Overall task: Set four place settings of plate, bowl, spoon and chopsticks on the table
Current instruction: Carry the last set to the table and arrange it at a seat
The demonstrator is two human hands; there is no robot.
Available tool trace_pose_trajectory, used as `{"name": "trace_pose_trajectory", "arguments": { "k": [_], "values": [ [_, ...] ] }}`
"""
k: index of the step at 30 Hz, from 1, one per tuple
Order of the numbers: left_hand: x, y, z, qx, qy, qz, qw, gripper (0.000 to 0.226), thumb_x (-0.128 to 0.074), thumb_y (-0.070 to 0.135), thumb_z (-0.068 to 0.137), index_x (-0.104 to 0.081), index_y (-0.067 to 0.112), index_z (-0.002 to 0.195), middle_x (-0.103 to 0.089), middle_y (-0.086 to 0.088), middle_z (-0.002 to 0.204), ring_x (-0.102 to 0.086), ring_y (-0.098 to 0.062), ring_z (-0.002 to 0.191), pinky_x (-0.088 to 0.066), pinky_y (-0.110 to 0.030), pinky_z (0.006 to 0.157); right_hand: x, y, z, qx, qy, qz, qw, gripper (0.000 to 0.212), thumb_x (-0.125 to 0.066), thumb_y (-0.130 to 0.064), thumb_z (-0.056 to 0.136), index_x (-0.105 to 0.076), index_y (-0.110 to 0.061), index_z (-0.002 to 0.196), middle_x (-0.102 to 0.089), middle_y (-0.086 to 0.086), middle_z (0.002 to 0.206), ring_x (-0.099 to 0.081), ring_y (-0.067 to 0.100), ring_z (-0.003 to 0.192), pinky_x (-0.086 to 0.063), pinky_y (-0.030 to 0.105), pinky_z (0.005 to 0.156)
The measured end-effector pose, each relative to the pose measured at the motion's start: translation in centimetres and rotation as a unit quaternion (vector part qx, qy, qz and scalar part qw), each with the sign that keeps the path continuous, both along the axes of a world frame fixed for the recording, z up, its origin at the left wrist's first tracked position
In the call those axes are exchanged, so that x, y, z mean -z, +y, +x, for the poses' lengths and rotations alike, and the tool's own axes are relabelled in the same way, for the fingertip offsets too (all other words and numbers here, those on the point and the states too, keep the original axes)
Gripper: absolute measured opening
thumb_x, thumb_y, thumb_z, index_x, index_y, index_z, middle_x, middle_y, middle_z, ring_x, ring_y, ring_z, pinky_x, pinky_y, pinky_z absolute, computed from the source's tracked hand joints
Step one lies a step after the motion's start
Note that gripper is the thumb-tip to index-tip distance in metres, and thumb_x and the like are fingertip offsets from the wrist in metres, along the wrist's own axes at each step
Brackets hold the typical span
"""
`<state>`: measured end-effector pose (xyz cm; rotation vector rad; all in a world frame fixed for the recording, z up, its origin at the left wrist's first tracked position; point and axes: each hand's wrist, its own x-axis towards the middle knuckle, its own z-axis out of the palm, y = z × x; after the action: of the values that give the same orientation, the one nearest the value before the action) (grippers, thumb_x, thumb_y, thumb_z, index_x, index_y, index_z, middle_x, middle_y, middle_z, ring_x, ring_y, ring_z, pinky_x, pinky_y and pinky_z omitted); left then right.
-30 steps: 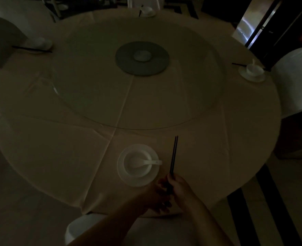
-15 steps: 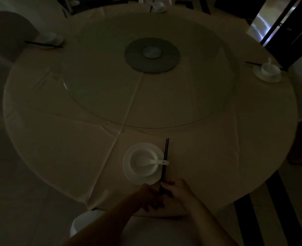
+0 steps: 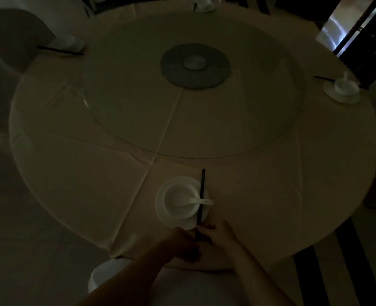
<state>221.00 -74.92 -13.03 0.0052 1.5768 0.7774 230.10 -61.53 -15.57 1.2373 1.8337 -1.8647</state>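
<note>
A white plate (image 3: 160, 208) sits near the table's front edge with a white bowl (image 3: 171, 204) on it and a white spoon (image 3: 197, 200) lying in the bowl, handle to the right. A pair of black chopsticks (image 3: 202, 186) lies across the plate's right side, pointing away from me. My right hand (image 3: 219, 236) and my left hand (image 3: 180, 241) both hold the near ends of the chopsticks. Three more settings stand at the left (image 3: 69, 44), far (image 3: 203, 4) and right (image 3: 343, 89) of the table.
The round table (image 3: 72, 173) has a beige cloth and a big glass turntable (image 3: 138, 96) with a dark disc (image 3: 194, 65) at its middle. White-covered chairs stand at the left (image 3: 10, 34), right and in front of me (image 3: 107, 277). The room is dim.
The chopsticks have shifted left, from beside the plate to over its right rim and the spoon handle. Both hands stayed on their near ends.
</note>
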Motion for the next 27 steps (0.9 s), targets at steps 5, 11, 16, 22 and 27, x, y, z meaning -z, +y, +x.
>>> {"name": "trace_pose_trajectory", "arguments": {
  "k": [5, 11, 16, 22, 27],
  "values": [
    [-0.05, 0.29, -0.08, 0.017, 0.015, -0.024, 0.999, 0.021, -0.065, 0.012, 0.091, -0.068, -0.007, 0.084, -0.068, -0.009, 0.063, -0.067, -0.011, 0.052, -0.061, -0.029, 0.064, 0.11, -0.05, -0.06, 0.001, -0.006, 0.002, 1.000, 0.029, -0.074, -0.025, 0.087, -0.075, 0.001, 0.100, -0.076, 0.014, 0.097, -0.072, 0.026, 0.093, -0.055, 0.035, 0.075],
    [0.41, -0.44, -0.21, 0.009, 0.023, 0.002, 1.000, 0.028, -0.070, 0.015, 0.089, -0.070, -0.012, 0.093, -0.072, -0.027, 0.090, -0.070, -0.016, 0.056, -0.062, -0.034, 0.070, -0.03, -0.11, -0.11, 0.001, -0.003, 0.011, 1.000, 0.027, -0.073, -0.024, 0.088, -0.077, 0.000, 0.098, -0.076, 0.016, 0.096, -0.072, 0.027, 0.093, -0.051, 0.029, 0.067],
    [0.77, -0.52, -0.17, 0.020, 0.031, 0.002, 0.999, 0.039, -0.067, 0.022, 0.090, -0.068, -0.015, 0.102, -0.072, -0.020, 0.082, -0.070, -0.015, 0.059, -0.062, -0.034, 0.072, 0.03, -0.12, -0.17, -0.004, -0.007, 0.012, 1.000, 0.025, -0.073, -0.025, 0.088, -0.078, -0.002, 0.095, -0.076, 0.015, 0.093, -0.072, 0.024, 0.085, -0.051, 0.029, 0.062],
    [0.64, -0.36, -0.21, 0.032, 0.045, -0.008, 0.998, 0.039, -0.068, 0.022, 0.090, -0.068, -0.014, 0.104, -0.072, -0.026, 0.093, -0.068, -0.014, 0.058, -0.061, -0.032, 0.071, 0.17, -0.25, -0.25, 0.004, -0.020, 0.017, 1.000, 0.024, -0.074, -0.026, 0.087, -0.078, -0.002, 0.092, -0.076, 0.012, 0.087, -0.071, 0.022, 0.079, -0.050, 0.029, 0.061],
    [0.81, -0.67, -0.34, 0.024, 0.057, 0.004, 0.998, 0.030, -0.071, 0.028, 0.088, -0.072, 0.000, 0.075, -0.069, -0.004, 0.059, -0.068, -0.012, 0.053, -0.061, -0.026, 0.060, 0.35, -0.04, -0.10, 0.019, -0.038, -0.005, 0.999, 0.033, -0.072, -0.034, 0.088, -0.076, -0.005, 0.102, -0.076, 0.013, 0.099, -0.072, 0.026, 0.093, -0.055, 0.034, 0.073]
  ]
}}
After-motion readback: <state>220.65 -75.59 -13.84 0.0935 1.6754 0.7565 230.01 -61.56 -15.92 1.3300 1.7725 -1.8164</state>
